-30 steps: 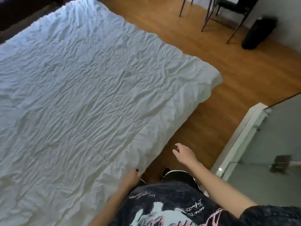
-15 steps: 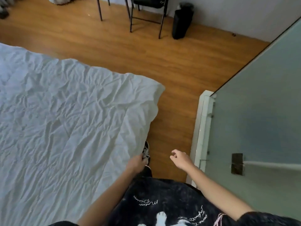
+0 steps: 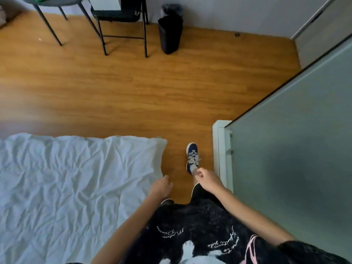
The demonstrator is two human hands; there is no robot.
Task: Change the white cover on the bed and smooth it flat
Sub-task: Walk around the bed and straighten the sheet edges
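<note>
White cover [image 3: 72, 187] lies wrinkled over the bed, filling the lower left of the view, both hands just off its near corner.

Beside that corner, the left hand [image 3: 161, 187] hangs with fingers loosely curled, close to the cover's edge; whether it touches the cloth I cannot tell, and it holds nothing. The right hand [image 3: 207, 180] hovers further from the cover, over the wooden floor [image 3: 133, 88], fingers loosely curled and holding nothing. A dark blue sneaker [image 3: 192, 158] stands on the floor between the cover's corner and a frosted glass panel [image 3: 285, 149]. Well beyond the cover, by the wall, stands a black bin [image 3: 170, 33] with a liner; its contents are not visible. A black chair [image 3: 122, 20] stands beside it.
</note>
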